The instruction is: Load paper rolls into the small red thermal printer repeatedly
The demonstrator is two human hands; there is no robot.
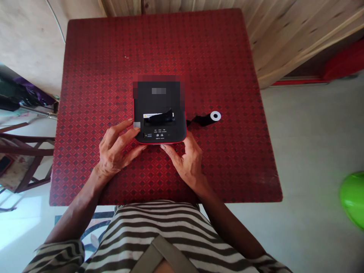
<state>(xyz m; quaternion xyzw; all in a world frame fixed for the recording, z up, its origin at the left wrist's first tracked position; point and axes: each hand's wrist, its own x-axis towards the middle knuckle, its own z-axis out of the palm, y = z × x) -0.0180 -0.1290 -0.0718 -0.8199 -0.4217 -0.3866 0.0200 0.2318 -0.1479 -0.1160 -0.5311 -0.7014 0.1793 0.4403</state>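
Note:
Both my hands hold a square black device with a red rim (159, 104) above the table. My left hand (116, 148) grips its lower left corner, fingertips on the top face and thumb below the near edge. My right hand (189, 155) holds the lower right corner, thumb at the near edge and the other fingertips hidden. A black strip (162, 117) curls out of a slot in the device, over a white label. Right of the device, a black roll with a white end (215, 116) lies on the table, a dark tail running toward the device.
The table (227, 167) has a red patterned cover. Wooden panelling (278, 34) stands behind and to the right. A wooden chair (31, 155) is at the left, and a green round object (354, 199) is on the right-hand floor.

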